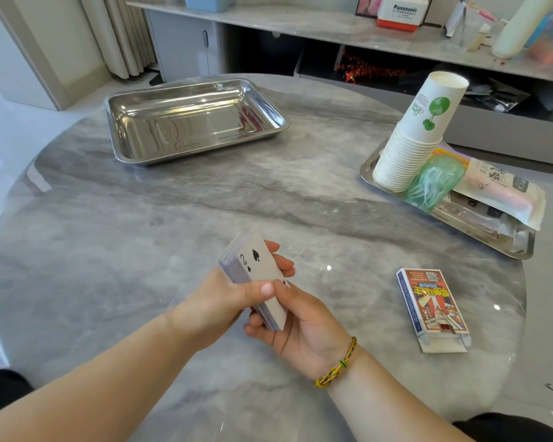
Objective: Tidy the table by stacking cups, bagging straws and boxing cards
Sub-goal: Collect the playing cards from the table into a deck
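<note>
1. Grey marble surface (173, 218) carries everything; the card step is the one in hand.
2. The deck of cards (259, 269) is held just above the surface at about 6 o'clock, a two of spades facing up.
3. Both hands are closed on it. The left hand (217, 301) grips the deck with its thumb across the face, and the right hand (304, 330), with a beaded bracelet (336, 368) at the wrist, cups the near end from below.
4. The card box (431, 301) lies flat at about 3 o'clock from the hands, well apart from them, with its open flap (442, 344) towards the person.
5. The cup stack (409, 145) stands upside down on the loaded tray (369, 173) at 2 o'clock, so that part looks finished.
6. A pale pouch (498, 193) and a green bundle (434, 183) lie beside the cups; whether either holds the straws cannot be told.
7. An empty steel tray (192, 122) sits at 11 o'clock.
8. Likely next: square the deck's edges, free one hand to lift the box, line the deck up with the open end, slide it in and tuck the flap.
</note>
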A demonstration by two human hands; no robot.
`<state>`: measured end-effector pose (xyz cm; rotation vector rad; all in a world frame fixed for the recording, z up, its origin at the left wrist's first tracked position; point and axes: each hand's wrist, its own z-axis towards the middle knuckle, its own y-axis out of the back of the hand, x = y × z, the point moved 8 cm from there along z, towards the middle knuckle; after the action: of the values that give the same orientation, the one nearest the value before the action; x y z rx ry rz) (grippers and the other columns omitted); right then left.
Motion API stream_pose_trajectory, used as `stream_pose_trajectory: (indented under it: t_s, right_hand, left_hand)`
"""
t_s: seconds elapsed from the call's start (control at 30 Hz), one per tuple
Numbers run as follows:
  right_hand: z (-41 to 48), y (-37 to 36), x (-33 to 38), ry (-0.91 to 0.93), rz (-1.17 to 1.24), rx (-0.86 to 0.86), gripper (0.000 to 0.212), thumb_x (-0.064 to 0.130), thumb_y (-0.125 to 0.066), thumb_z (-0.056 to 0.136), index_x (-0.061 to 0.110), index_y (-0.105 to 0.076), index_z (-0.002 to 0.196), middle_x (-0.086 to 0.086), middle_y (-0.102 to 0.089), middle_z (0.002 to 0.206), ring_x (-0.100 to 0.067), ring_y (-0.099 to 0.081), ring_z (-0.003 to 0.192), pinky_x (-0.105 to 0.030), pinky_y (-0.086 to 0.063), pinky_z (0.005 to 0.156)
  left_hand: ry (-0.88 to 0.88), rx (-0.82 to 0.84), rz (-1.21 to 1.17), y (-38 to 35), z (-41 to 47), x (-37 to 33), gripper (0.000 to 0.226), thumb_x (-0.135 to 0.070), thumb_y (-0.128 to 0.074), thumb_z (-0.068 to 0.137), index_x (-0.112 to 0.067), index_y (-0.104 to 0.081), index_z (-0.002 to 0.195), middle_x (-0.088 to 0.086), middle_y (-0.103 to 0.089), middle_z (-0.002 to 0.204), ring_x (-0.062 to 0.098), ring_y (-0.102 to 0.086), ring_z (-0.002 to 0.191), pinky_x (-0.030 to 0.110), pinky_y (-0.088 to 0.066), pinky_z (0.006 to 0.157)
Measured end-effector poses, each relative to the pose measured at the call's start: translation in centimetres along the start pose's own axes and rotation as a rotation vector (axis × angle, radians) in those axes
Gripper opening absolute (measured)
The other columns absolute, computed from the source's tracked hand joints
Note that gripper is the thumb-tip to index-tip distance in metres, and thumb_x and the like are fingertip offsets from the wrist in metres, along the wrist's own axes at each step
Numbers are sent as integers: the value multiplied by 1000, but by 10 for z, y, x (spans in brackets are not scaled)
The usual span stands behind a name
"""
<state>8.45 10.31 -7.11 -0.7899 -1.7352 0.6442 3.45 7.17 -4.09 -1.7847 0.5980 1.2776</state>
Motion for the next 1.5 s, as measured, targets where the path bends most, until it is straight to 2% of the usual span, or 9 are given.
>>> stream_pose_trajectory:
  t_s: [0.13, 0.5, 0.67, 0.83, 0.93, 1.07, 1.2, 1.37, 1.5]
  right_hand:
    - [-2, -5, 9, 6, -55, 68, 67, 40, -84, 46, 7, -57, 98, -1, -68, 62, -10, -64, 51, -24, -55, 53]
    - [1, -1, 0, -65, -103, 63, 70, 44, -85, 44, 14, -57, 100, 5, -69, 70, -10, -60, 52, -22, -52, 52]
    - [1, 0, 10, -48, -418, 49, 78, 42, -78, 52, 20, -50, 122, 12, -64, 102, -1, -62, 87, -18, -52, 70]
    - [-11, -7, 29, -15, -781, 54, 53, 15, -66, 60, 33, -44, 104, 21, -52, 108, 9, -54, 98, -13, -46, 84]
    - [-16, 6, 36, 82, -976, -134, 54, 33, -75, 48, 39, -44, 93, 19, -55, 99, 4, -57, 91, -14, -47, 79]
    - [-31, 7, 49, 146, -1073, -224, 50, 21, -80, 58, 38, -44, 87, 18, -54, 86, 11, -56, 71, -9, -47, 68]
    - [-47, 5, 63, 100, -1247, -262, 52, 26, -81, 63, 26, -43, 99, 13, -53, 92, -6, -56, 89, -26, -50, 83]
    - [-66, -3, 69, 118, -1320, -266, 65, 27, -77, 68, 23, -38, 120, 21, -46, 91, 2, -50, 83, -12, -42, 69]
    - [-75, 3, 86, 194, -1319, -321, 52, 24, -75, 70, 25, -42, 110, 20, -47, 86, 2, -51, 78, -10, -41, 66]
  left_hand:
    - [-32, 79, 60, -2, -1, -10, 100, -50, -88, 29, -23, -45, 116, 6, -63, 106, 13, -68, 77, 22, -52, 57]
    - [-82, -86, 319, 8, -2, -8, 82, -49, -86, 22, -26, -54, 94, -15, -70, 85, 3, -66, 81, 18, -52, 59]
    - [-131, -160, 341, 11, -2, -11, 63, -35, -75, 34, -26, -53, 92, -18, -70, 85, 0, -65, 81, 16, -52, 63]
    - [-143, -150, 225, 4, -3, -15, 86, -55, -85, 18, -23, -55, 92, -13, -72, 91, 6, -67, 87, 16, -52, 63]
    - [-99, -104, 208, -6, -4, -11, 88, -57, -85, 18, -23, -55, 93, -12, -71, 96, 10, -67, 87, 20, -53, 66]
    - [-59, -26, 194, -20, -6, -12, 99, -56, -86, 20, -28, -49, 108, -10, -69, 103, 8, -67, 93, 16, -52, 67]
    - [-124, -85, 124, -24, -9, -18, 103, -51, -87, 15, -27, -47, 106, -12, -71, 89, 4, -68, 84, 14, -52, 62]
    - [-163, -89, 164, -43, -10, -21, 97, -53, -86, 15, -20, -50, 99, -13, -71, 84, 3, -67, 80, 15, -52, 62]
    - [-162, -50, 196, -59, -2, -23, 96, -45, -89, 16, -20, -50, 100, -7, -72, 87, 5, -68, 81, 16, -52, 62]
